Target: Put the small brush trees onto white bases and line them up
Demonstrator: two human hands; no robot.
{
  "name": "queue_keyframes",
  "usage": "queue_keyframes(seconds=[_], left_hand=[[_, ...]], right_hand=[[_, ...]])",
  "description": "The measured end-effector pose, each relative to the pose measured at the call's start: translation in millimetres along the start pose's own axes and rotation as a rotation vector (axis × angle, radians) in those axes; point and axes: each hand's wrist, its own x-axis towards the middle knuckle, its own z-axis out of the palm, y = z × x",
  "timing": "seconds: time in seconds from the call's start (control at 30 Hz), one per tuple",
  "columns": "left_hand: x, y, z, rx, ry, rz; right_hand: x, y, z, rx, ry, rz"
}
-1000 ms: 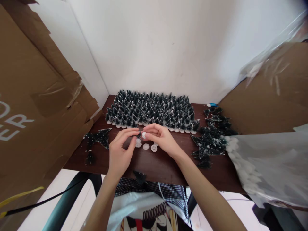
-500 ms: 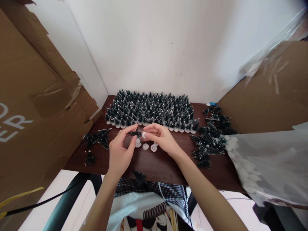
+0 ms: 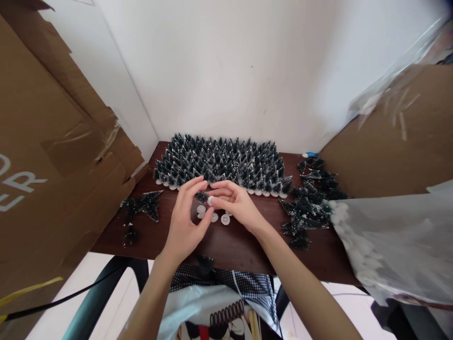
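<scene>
While a dense block of based trees [image 3: 219, 163] stands just beyond the hands and a heap of bare trees [image 3: 307, 208] lies to their right, left hand [image 3: 184, 226] pinches one small tree [image 3: 201, 196], right hand [image 3: 236, 204] pinches, apparently, a white base [image 3: 210, 200] to its stem, above spare bases [image 3: 225, 219] on the worktop [image 3: 230, 252].
</scene>
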Motion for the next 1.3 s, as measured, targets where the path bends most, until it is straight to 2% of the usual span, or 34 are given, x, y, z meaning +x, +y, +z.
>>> queue_keyframes(seconds=[0.43, 0.6, 0.7, 0.9, 1.1, 1.3], left_hand=[[0.5, -3.5, -1.0, 0.078, -0.041, 0.048], [1.5, -2.2, -3.1, 0.146, -0.042, 0.047], [6.2, -4.8, -6.3, 0.193, -0.057, 0.049], [19.5, -12.6, -11.7, 0.332, -0.346, -0.013], [38.1, -13.5, -2.9, 0.483, -0.472, 0.044], [53.3, -16.5, 8.0, 0.617, -0.637, 0.074]], right_hand=[[-0.8, 0.4, -0.5, 0.012, -0.039, 0.002], [0.6, 3.3, -2.7, -0.033, -0.062, 0.006], [2.2, 5.7, -4.1, -0.104, -0.031, -0.033], [5.0, 5.8, -6.4, -0.177, 0.168, -0.228], [5.9, 3.9, -6.6, -0.155, 0.276, -0.325], [5.7, 2.2, -6.8, -0.151, 0.308, -0.344]])
